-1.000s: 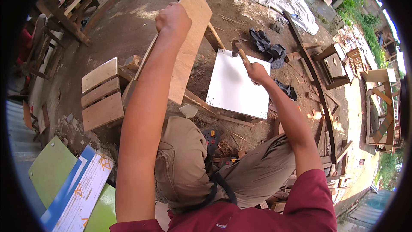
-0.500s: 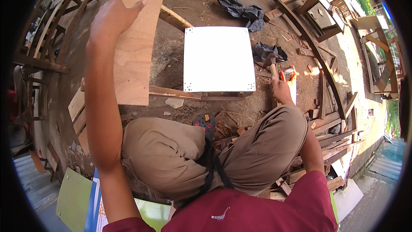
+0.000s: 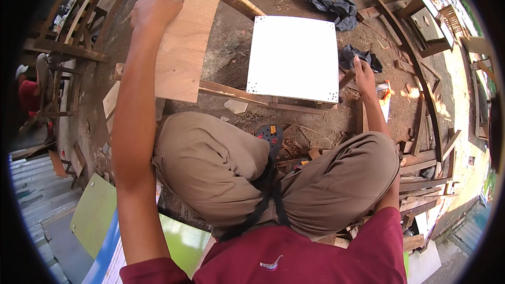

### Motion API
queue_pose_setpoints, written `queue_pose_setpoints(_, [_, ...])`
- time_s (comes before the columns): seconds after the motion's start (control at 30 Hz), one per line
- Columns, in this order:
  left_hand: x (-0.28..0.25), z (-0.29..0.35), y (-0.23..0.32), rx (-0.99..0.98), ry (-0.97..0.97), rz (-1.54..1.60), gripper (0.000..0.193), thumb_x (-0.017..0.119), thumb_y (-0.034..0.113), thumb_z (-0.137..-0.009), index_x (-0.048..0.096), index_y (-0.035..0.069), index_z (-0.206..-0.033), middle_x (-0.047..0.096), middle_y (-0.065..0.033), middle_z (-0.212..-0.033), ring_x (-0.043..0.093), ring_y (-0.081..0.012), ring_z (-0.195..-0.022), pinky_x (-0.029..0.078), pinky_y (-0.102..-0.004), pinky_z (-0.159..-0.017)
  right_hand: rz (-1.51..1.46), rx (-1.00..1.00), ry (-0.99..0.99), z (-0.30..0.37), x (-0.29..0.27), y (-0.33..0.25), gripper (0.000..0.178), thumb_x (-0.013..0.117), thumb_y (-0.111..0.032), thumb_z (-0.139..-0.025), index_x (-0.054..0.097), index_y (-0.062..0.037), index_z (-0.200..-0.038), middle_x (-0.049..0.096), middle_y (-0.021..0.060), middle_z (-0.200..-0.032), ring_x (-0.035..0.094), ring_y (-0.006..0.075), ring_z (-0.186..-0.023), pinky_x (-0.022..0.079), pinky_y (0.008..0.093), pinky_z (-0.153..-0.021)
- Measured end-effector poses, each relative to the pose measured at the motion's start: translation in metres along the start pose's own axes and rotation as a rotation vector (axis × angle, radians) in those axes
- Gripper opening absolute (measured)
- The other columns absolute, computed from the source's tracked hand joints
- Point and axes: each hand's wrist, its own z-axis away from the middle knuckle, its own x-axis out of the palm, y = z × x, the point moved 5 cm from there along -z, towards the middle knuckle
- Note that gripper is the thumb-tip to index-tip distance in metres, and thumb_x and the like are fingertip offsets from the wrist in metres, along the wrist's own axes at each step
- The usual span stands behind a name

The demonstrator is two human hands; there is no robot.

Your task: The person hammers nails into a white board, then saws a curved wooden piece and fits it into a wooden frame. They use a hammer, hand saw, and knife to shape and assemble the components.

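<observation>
Since a second ago, my right hand (image 3: 364,78) has left its place over the white panel (image 3: 293,60) and now sits to the right of it, near the lower corner. That hand's grip has its thumb raised and its fingers mostly out of sight; from where I watch, I cannot tell whether it grasps anything. My left hand (image 3: 156,10) has its grip clenched on the edge of one plywood panel (image 3: 190,39), thumb across the face, and I have that piece tilted to the left of the white one, well apart from it. I count one white panel, squarish, with dark dots clustered at its two lower corners; it lies over wooden bars (image 3: 297,108) in front of my knees. Beyond the right hand lie two crumpled black sheets (image 3: 342,13), one of them just behind the raised thumb, and one orange-handled tool (image 3: 386,93) lies beside the forearm. One pale shard (image 3: 235,106) rests on the ground (image 3: 226,55) below the bars. Farther right I see one box-like wooden frame (image 3: 437,47), open, and a pile of loose timber (image 3: 421,184), too tangled to count. At far left, one co-worker (image 3: 29,93) in red is among wooden frames.
</observation>
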Motion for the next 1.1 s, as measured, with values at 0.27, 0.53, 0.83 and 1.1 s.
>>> queue_pose_setpoints(0.27, [0.0,-0.002,0.004,-0.013,-0.001,0.018,0.071,0.067,0.053,-0.09,0.062,-0.004,-0.132,0.067,-0.0233,-0.129,0.066,-0.0381,-0.12,0.054,-0.0477,-0.1,0.425,-0.08,-0.006,0.039,0.068,-0.048,0.064,0.063,-0.055,-0.096,0.068,0.0078,-0.109,0.071,0.0299,-0.104,0.064,0.0455,-0.107,0.049,0.0491,-0.096])
queue_pose_setpoints(0.53, [-0.011,0.01,0.016,-0.046,0.141,0.009,0.056,0.075,0.042,-0.085,0.066,-0.004,-0.117,0.07,-0.0298,-0.114,0.07,-0.0372,-0.113,0.055,-0.0469,-0.097,0.427,-0.123,0.051,0.042,0.056,-0.044,0.057,0.064,-0.048,-0.098,0.069,0.0091,-0.096,0.071,0.0274,-0.09,0.067,0.0436,-0.09,0.05,0.0514,-0.083])
queue_pose_setpoints(0.83, [0.002,0.0,0.011,-0.006,0.118,-0.028,0.077,0.069,0.062,-0.088,0.064,-0.006,-0.124,0.071,-0.0273,-0.118,0.069,-0.0421,-0.112,0.055,-0.0518,-0.094,0.35,0.015,0.043,0.04,0.061,-0.04,0.067,0.07,-0.058,-0.091,0.072,0.009,-0.099,0.073,0.0253,-0.088,0.072,0.0365,-0.084,0.054,0.0455,-0.08])
queue_pose_setpoints(1.1, [0.002,0.003,0.014,0.05,0.121,-0.036,0.077,0.065,0.066,-0.091,0.064,-0.006,-0.12,0.071,-0.0278,-0.114,0.07,-0.0419,-0.109,0.056,-0.0516,-0.092,0.249,0.032,0.056,0.053,0.053,-0.04,0.064,0.073,-0.054,-0.09,0.072,0.0089,-0.1,0.074,0.0247,-0.089,0.073,0.0357,-0.084,0.054,0.0441,-0.081])
